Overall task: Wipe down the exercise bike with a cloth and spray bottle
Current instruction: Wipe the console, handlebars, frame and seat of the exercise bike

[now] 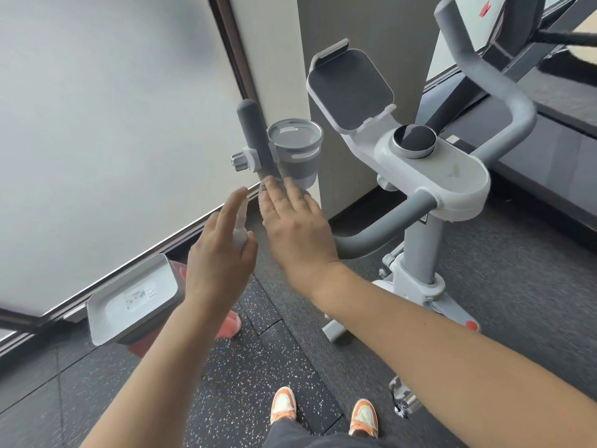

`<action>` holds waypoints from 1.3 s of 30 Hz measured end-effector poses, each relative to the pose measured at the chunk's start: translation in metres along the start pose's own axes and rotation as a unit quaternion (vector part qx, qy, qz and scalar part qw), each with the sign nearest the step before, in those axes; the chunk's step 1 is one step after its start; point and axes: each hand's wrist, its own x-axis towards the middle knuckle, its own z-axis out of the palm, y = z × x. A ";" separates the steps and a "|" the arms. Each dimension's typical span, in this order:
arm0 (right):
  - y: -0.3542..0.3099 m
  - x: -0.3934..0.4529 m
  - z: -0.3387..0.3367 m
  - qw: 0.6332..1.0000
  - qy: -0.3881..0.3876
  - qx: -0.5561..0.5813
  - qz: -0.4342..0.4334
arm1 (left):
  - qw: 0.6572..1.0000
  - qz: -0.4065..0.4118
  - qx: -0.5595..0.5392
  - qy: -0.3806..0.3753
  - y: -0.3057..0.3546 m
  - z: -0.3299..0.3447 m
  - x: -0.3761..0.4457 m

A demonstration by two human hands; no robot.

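The white and grey exercise bike (449, 169) stands ahead, with a round dial, a tablet holder and a cup holder (295, 153). My left hand (219, 257) holds a small pale spray bottle (240, 229) upright, index finger stretched over its top, aimed toward the left handlebar (255, 134). My right hand (294, 231) lies flat on that handlebar just below the cup holder. A thin strip of pale cloth (262, 198) shows under its left edge; the rest of the cloth is hidden by the hand.
A white tray-like object (132, 299) sits low on the left, over something red (229, 324). A frosted glass wall runs along the left. A treadmill (533, 92) stands behind the bike. A pedal (403, 399) is near my right shoe.
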 end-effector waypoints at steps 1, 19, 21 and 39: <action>0.006 -0.007 -0.003 1.000 0.010 0.012 0.008 | 1.000 0.001 0.000 -0.002 0.000 0.001 -0.002; -0.010 0.024 -0.007 0.996 -0.057 -0.012 0.071 | 1.000 -0.032 0.000 0.000 -0.003 -0.005 -0.016; -0.007 0.018 -0.011 0.995 -0.082 -0.024 0.054 | 1.000 -0.027 -0.002 0.003 0.001 -0.004 -0.014; 0.116 -0.096 -0.033 0.998 0.058 0.002 -0.004 | 1.000 0.010 -0.017 -0.017 0.028 0.018 -0.008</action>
